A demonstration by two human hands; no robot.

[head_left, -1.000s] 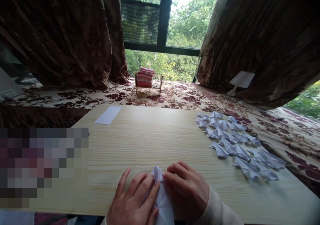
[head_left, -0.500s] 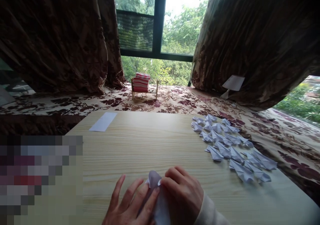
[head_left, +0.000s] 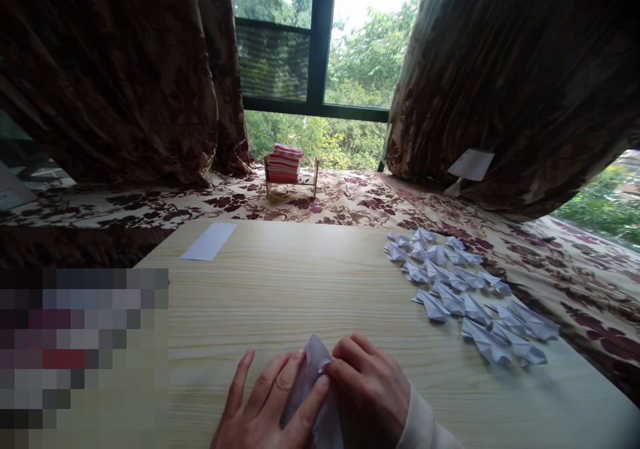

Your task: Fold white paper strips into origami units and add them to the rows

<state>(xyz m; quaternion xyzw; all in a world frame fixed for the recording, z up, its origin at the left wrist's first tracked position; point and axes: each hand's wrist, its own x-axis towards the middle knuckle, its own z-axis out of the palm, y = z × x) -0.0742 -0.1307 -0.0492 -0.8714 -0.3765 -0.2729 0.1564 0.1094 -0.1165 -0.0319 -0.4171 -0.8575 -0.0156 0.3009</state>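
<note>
A white sheet of paper (head_left: 315, 362), partly folded, lies at the near middle of the table between my hands. Its far end curls up into a rounded point. My left hand (head_left: 270, 396) steadies it against the tabletop, the outer fingers spread and the index finger and thumb across the paper. At the paper's right edge, my right hand (head_left: 373, 386) pinches a small corner between thumb and index finger, its other fingers curled. The lower part of the paper runs out of the bottom of the picture.
Several folded white paper pieces (head_left: 450, 282) cover the table's right side. A flat white paper strip (head_left: 209, 241) lies at the far left of the wooden table (head_left: 280, 269). Beyond, a small rack (head_left: 291, 184) holds striped red and white cloths (head_left: 284, 164). The lower left is pixelated.
The paper's far end has risen and become more pointed, tipping slightly right. Both hands keep their places on the paper. The view has shifted slightly.
</note>
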